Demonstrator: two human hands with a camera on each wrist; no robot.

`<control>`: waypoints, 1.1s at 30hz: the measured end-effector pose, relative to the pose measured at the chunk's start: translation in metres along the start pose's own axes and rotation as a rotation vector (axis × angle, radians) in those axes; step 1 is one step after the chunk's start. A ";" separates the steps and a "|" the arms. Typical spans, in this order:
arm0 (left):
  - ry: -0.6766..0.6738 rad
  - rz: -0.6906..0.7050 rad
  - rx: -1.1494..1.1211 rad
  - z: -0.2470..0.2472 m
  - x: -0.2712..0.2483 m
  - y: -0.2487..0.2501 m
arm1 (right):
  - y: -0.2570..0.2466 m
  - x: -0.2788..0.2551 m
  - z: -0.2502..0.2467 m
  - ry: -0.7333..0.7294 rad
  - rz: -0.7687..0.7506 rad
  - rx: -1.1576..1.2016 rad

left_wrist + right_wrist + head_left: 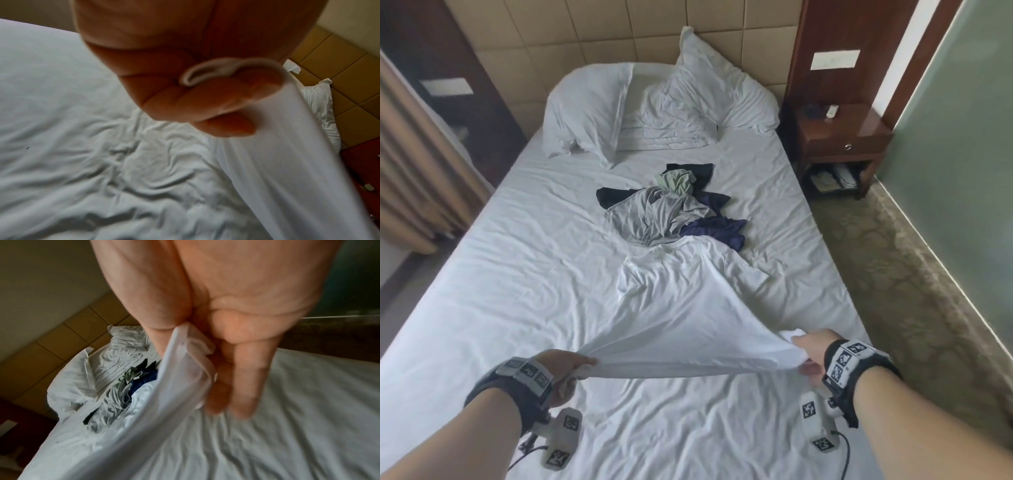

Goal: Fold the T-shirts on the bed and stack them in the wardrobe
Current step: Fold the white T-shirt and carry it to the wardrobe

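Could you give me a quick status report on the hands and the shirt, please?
Left hand and right hand both grip the white T-shirt hem, stretched above the bed. Collar end on the sheet. Unfolded pile of shirts just beyond.

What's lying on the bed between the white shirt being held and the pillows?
In the head view, a crumpled pile of T-shirts, grey, pale green and dark ones, lies between the white T-shirt and the pillows, then bare sheet.

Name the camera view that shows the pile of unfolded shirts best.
Head view: the pile of unfolded shirts lies fully visible mid-bed, beyond the white T-shirt. Right wrist shows only a blurred part of it beside the held cloth; left wrist shows none.
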State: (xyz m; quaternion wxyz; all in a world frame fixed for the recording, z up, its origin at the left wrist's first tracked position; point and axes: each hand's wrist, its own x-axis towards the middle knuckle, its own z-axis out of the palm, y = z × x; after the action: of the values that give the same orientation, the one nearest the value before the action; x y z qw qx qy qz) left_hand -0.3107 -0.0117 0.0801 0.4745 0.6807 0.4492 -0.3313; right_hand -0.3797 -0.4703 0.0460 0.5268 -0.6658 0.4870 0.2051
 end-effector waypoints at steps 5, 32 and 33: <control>-0.045 0.098 -0.138 -0.028 0.006 0.041 | -0.031 0.001 0.009 0.109 -0.088 0.161; -0.051 0.672 -0.738 -0.100 -0.165 0.225 | -0.289 -0.194 -0.052 -0.032 -0.458 0.542; -0.073 0.744 -0.784 -0.106 -0.194 0.249 | -0.310 -0.217 -0.062 -0.027 -0.516 0.588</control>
State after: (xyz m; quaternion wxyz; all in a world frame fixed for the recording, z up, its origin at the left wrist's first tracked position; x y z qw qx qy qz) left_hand -0.1508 -0.0055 0.3717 0.7933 0.5540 0.2509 0.0281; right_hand -0.2222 -0.4419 0.3945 0.7358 -0.5841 0.3345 -0.0738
